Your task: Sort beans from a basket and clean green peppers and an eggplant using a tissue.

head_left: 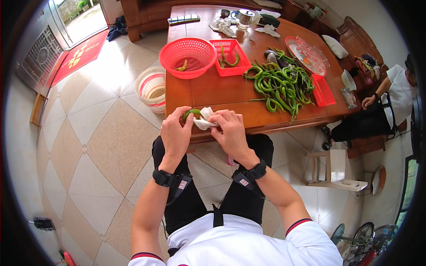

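Note:
At the near edge of the wooden table (217, 104), a curved green chili pepper (191, 112) is gripped in my left hand (176, 131). My right hand (231, 132) pinches a crumpled white tissue (204, 119) that touches the pepper's right end. To the right lies a big heap of long green peppers (284, 84), with dark eggplants (271, 57) at its far side. Beyond my hands stands a round red colander (188, 56) with a small yellowish-green pepper (182, 66) inside. Beside it, a square red basket (230, 57) holds a few green peppers.
A red rectangular basket (323, 91) sits right of the heap, near a red-rimmed tray (306, 55). Toward the back are a glass teapot (245, 17) and crumpled cloths (223, 27). A striped bucket (151, 88) stands on the floor at left. Another person (377, 99) sits at right.

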`<action>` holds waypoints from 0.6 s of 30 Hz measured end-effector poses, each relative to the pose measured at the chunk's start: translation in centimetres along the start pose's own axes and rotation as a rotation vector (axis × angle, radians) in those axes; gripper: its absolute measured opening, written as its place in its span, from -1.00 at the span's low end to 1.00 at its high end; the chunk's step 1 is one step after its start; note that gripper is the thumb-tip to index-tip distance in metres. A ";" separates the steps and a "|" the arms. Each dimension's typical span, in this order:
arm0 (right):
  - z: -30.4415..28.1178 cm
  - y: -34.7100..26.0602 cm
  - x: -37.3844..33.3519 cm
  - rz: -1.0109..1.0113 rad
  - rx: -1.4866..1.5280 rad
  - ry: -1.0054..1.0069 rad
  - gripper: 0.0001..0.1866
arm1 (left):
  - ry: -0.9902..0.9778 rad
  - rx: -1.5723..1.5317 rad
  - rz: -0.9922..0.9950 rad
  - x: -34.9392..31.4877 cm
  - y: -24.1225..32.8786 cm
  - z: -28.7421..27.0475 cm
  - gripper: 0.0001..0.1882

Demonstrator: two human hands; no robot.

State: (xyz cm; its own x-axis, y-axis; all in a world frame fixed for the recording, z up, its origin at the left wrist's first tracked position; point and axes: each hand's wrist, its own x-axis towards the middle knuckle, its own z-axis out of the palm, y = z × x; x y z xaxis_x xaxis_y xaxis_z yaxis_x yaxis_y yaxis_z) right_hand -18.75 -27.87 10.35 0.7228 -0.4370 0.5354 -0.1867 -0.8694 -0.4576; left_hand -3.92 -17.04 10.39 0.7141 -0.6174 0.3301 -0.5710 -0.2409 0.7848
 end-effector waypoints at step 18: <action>0.0 0.5 0.1 -0.052 -0.069 -0.013 -0.77 | 0.099 -0.092 -0.010 -0.3 -0.2 0.4 -0.81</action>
State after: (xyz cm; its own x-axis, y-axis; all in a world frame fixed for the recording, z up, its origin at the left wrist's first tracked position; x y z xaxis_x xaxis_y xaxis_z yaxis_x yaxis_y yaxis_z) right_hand -18.77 -28.33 10.22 0.7411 -0.3883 0.5478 -0.1940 -0.9048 -0.3790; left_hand -4.17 -17.13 9.94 0.7584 -0.5377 0.3684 -0.5275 -0.1743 0.8315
